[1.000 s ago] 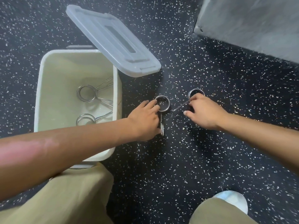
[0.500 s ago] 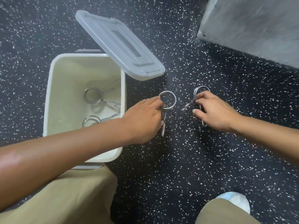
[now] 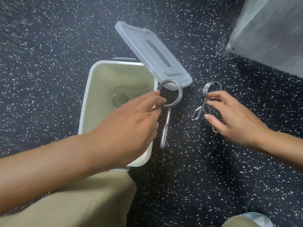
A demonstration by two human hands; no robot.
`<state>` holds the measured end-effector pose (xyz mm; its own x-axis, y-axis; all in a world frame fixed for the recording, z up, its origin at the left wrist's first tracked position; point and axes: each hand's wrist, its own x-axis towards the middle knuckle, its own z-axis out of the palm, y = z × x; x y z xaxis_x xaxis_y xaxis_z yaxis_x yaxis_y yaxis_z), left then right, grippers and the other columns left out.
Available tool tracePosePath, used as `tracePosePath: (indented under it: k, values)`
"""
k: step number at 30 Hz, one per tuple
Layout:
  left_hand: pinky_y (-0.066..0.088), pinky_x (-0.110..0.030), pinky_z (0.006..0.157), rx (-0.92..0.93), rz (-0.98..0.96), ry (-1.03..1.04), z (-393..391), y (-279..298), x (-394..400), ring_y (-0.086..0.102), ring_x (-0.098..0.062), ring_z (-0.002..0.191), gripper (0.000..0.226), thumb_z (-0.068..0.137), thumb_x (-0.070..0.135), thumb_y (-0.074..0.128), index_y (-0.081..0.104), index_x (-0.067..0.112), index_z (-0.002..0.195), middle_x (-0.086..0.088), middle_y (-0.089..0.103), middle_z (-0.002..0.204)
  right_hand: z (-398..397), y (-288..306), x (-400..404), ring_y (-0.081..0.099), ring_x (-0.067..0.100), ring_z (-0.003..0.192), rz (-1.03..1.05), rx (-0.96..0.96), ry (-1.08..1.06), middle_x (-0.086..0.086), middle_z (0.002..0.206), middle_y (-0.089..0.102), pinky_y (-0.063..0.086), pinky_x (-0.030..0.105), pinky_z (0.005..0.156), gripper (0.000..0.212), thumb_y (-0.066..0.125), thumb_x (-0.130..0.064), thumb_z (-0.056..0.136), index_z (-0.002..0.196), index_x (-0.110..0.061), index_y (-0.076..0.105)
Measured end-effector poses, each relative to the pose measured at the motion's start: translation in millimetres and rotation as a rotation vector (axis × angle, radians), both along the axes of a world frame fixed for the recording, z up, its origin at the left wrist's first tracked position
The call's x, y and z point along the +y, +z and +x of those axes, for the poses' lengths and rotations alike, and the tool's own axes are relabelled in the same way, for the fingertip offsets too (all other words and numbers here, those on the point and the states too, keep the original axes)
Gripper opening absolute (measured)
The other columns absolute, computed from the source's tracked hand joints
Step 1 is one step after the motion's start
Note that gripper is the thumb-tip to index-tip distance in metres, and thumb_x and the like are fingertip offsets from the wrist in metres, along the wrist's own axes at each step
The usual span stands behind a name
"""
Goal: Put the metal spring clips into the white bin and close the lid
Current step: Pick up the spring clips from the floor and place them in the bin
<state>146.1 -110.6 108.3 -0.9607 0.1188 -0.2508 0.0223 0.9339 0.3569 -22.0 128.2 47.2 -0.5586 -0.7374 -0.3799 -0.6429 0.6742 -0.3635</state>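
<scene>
Dark speckled floor (image 3: 196, 169) everywhere, black with little white flecks, and a grey slab-looking thing (image 3: 270, 30) off in the far right corner. Person's crouched over it in tan trousers (image 3: 82, 202), pale shoe (image 3: 257, 217) just peeking in at the bottom right.

White bin (image 3: 85, 102) sits on the floor with its lid (image 3: 152, 53) flipped up, tilted off toward the right side. One spring clip already in the bin (image 3: 118, 99), lying on the bottom with its prongs pointing right; can't tell if there's more under the arm.

Left hand (image 3: 131, 122) is over the bin's right edge, fingers pinched on the coil of a spring clip (image 3: 170, 95), the ring held up and its long handle hanging straight down just outside the bin wall. Right hand (image 3: 232, 118) is well off to the right over bare floor, thumb and fingertips closed on a second clip (image 3: 211, 89), coil on top, one leg sticking out to the left, the other tucked behind the fingers. Both clips look lifted clear of the floor.
</scene>
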Motion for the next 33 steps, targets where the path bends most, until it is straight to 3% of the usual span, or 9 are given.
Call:
tracePosePath:
  k: [7, 10, 12, 16, 20, 25, 33]
  values:
    - [0.007, -0.019, 0.118, -0.077, -0.053, 0.098, 27.8, 1.4, -26.2, 0.027, -0.019, 0.150, 0.031, 0.097, 0.024, 0.040, 0.064, 0.010, 0.112, -0.006, 0.049, 0.146, 18.3, 13.9, -32.4, 0.042, -0.015, 0.085, -0.041, -0.020, 0.075, -0.005, 0.153, 0.034, 0.036, 0.023, 0.092, 0.054, 0.048, -0.041, 0.099, 0.142, -0.009, 0.052]
    - [0.023, -0.023, 0.112, -0.135, -0.014, 0.166, 38.3, -2.8, -34.2, 0.033, -0.016, 0.142, 0.033, 0.097, 0.027, 0.039, 0.059, 0.013, 0.120, -0.002, 0.040, 0.151, 24.2, 15.5, -42.7, 0.048, 0.009, 0.125, -0.050, 0.001, 0.097, -0.006, 0.152, 0.033, 0.038, 0.033, 0.106, 0.058, 0.044, -0.045, 0.098, 0.141, -0.009, 0.052]
    - [0.034, -0.028, 0.104, -0.226, -0.013, 0.227, 41.0, -7.9, -35.7, 0.045, -0.019, 0.129, 0.039, 0.097, 0.030, 0.040, 0.057, 0.013, 0.128, 0.002, 0.034, 0.153, 28.5, 17.4, -49.6, 0.044, 0.017, 0.134, -0.067, 0.018, 0.116, -0.003, 0.151, 0.034, 0.036, 0.034, 0.108, 0.059, 0.043, -0.045, 0.097, 0.141, -0.007, 0.052]
    - [0.038, -0.035, 0.102, -0.440, -0.019, 0.279, 43.3, -32.7, -34.2, 0.051, -0.026, 0.120, 0.038, 0.095, 0.032, 0.042, 0.062, 0.012, 0.120, -0.001, 0.039, 0.147, 35.6, 21.0, -60.3, 0.045, 0.018, 0.134, -0.089, 0.021, 0.120, -0.002, 0.150, 0.036, 0.037, 0.035, 0.108, 0.057, 0.043, -0.045, 0.097, 0.138, -0.006, 0.054]
    - [0.038, -0.034, 0.102, -0.534, -0.015, 0.366, 43.6, -63.4, -29.0, 0.052, -0.028, 0.117, 0.037, 0.094, 0.032, 0.043, 0.067, 0.007, 0.108, -0.007, 0.048, 0.137, 41.8, 25.1, -69.5, 0.049, 0.022, 0.131, -0.145, 0.021, 0.114, 0.000, 0.147, 0.041, 0.042, 0.041, 0.108, 0.053, 0.046, -0.040, 0.097, 0.134, -0.003, 0.058]
    - [0.039, -0.035, 0.103, -0.651, 0.007, 0.427, 44.0, -83.6, -28.4, 0.046, -0.028, 0.122, 0.042, 0.098, 0.035, 0.039, 0.067, 0.006, 0.107, -0.014, 0.050, 0.129, 46.8, 30.2, -79.9, 0.050, 0.021, 0.128, -0.172, 0.034, 0.119, 0.000, 0.147, 0.042, 0.041, 0.038, 0.105, 0.052, 0.048, -0.039, 0.097, 0.134, -0.004, 0.058]
    - [0.033, -0.046, 0.110, -0.701, 0.030, 0.436, 46.6, -105.8, -24.4, 0.038, -0.039, 0.126, 0.057, 0.095, 0.045, 0.038, 0.042, 0.007, 0.137, -0.019, 0.040, 0.131, 47.4, 32.3, -100.0, 0.053, 0.025, 0.123, -0.203, 0.102, 0.217, 0.007, 0.143, 0.047, 0.045, 0.045, 0.105, 0.048, 0.049, -0.036, 0.098, 0.129, -0.002, 0.060]
